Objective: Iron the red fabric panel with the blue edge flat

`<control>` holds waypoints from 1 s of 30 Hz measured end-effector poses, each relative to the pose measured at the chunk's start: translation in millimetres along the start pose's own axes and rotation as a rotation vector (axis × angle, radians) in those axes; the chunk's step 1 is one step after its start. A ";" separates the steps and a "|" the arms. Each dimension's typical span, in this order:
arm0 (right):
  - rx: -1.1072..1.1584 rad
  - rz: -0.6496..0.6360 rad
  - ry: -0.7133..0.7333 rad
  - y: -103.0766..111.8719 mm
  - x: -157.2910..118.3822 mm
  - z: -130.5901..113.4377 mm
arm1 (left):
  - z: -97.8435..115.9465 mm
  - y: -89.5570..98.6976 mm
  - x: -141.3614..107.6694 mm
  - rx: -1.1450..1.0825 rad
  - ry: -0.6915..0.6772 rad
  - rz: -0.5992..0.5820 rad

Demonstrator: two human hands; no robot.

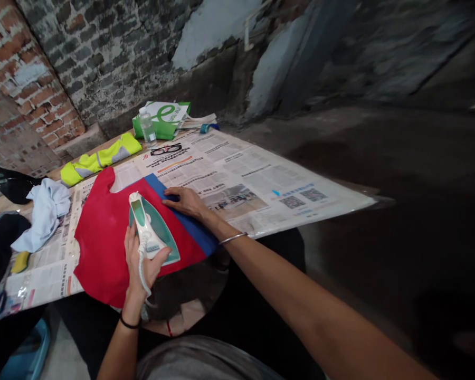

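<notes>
Well, from the head camera, the left hand (140,269) is clenched around the handle of a white-and-teal steam iron (152,227), which sits flat on a red cloth (103,243). The right hand (184,203) lies open, its fingers flat on the cloth's blue band (192,227), grasping nothing. Newspaper (237,179) spreads under both. Beyond the right fingertips lie black glasses (166,150), a plastic water bottle (148,126) and a green bag (162,120); left of the left fingers, a crumpled pale blue cloth (45,214)
</notes>
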State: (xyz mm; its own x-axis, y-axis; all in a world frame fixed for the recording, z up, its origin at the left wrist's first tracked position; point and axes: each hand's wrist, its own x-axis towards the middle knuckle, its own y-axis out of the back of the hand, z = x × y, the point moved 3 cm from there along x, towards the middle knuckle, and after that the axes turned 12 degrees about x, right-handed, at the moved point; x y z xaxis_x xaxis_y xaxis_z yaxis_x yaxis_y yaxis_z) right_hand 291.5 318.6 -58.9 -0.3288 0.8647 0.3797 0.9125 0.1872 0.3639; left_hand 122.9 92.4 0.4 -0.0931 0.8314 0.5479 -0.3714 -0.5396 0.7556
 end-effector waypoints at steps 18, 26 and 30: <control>0.008 0.007 -0.005 -1.2 -0.6 8.6 | -1.2 3.1 -13.6 0.003 0.043 -0.053; 0.022 0.007 -0.001 -0.4 -1.9 8.2 | 1.6 -8.4 27.8 -0.049 0.070 -0.043; 0.021 0.010 0.008 0.1 -1.2 6.4 | 4.9 -6.2 26.2 -0.033 0.048 -0.049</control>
State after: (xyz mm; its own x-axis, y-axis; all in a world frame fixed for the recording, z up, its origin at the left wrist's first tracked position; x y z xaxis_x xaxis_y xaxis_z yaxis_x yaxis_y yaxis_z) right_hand 293.5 320.6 -64.7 -0.3210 0.8631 0.3898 0.9206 0.1877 0.3423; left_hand 127.2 116.8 11.9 -0.1181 0.8626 0.4919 -0.4065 -0.4940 0.7686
